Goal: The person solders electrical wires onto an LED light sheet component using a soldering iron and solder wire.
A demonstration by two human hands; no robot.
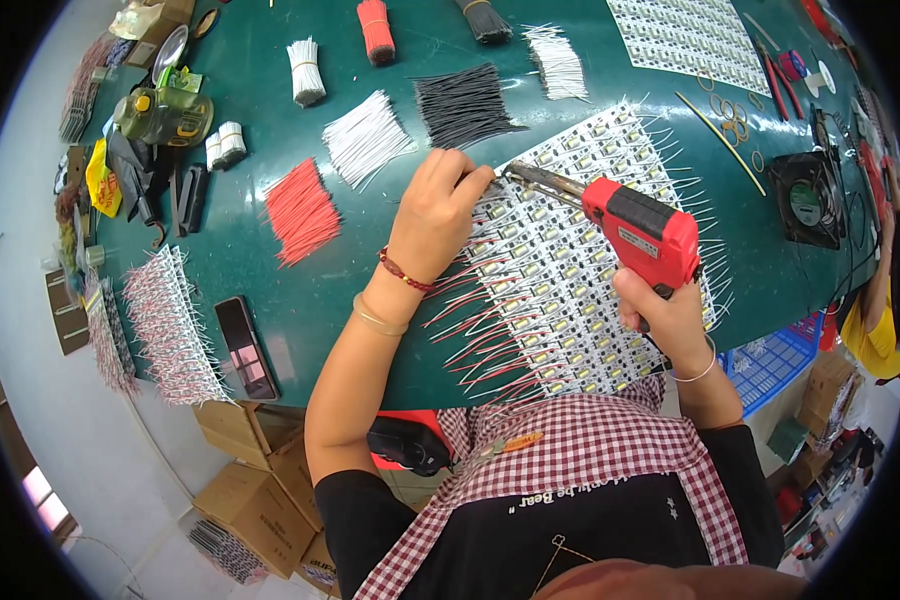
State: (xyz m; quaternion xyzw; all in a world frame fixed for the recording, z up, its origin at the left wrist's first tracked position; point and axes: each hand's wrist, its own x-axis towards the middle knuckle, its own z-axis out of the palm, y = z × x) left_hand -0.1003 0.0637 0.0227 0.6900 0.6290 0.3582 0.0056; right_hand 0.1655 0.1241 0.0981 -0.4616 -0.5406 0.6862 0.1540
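My right hand (670,318) is wrapped round the handle of a red and black soldering gun (660,245). The gun's metal tip points left, to the top left corner of a white panel of small circuit boards (595,300) with yellowish chips. At that corner my left hand (442,205) is closed in a pinch, its fingertips beside the tip. A thin dark piece, seemingly a wire, shows at the fingertips; most of it is hidden. Red and white wires (480,330) stick out along the panel's left edge, and pale wires (705,235) along its right.
Beyond my left hand lie loose red wires (305,212), white wires (365,138) and black wires (467,104). A phone (246,347) and wired panels (173,330) are at the left. On the right stand a black fan (808,200) and a blue crate (773,362).
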